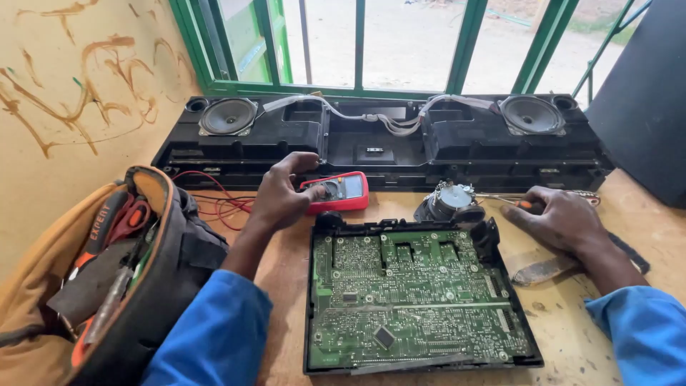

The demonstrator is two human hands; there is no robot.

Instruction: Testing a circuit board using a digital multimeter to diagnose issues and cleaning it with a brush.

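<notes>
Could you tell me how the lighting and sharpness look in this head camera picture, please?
Head view: daylight through the green-framed window washes out the ground outside; the circuit board is evenly lit and sharp; the left hand on the red multimeter and the right hand look crisp, without motion blur; the tool bag at the frame edge bows slightly from the wide lens.

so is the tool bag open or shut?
Open. The tool bag gapes at the top, with red and orange tool handles showing inside.

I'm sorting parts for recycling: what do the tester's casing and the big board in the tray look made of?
Red multimeter: apparently moulded plastic or rubber, a smooth, slightly glossy shell. Green circuit board: likely fibreglass laminate, matte green with shiny solder dots; its black tray looks like plastic.
</notes>
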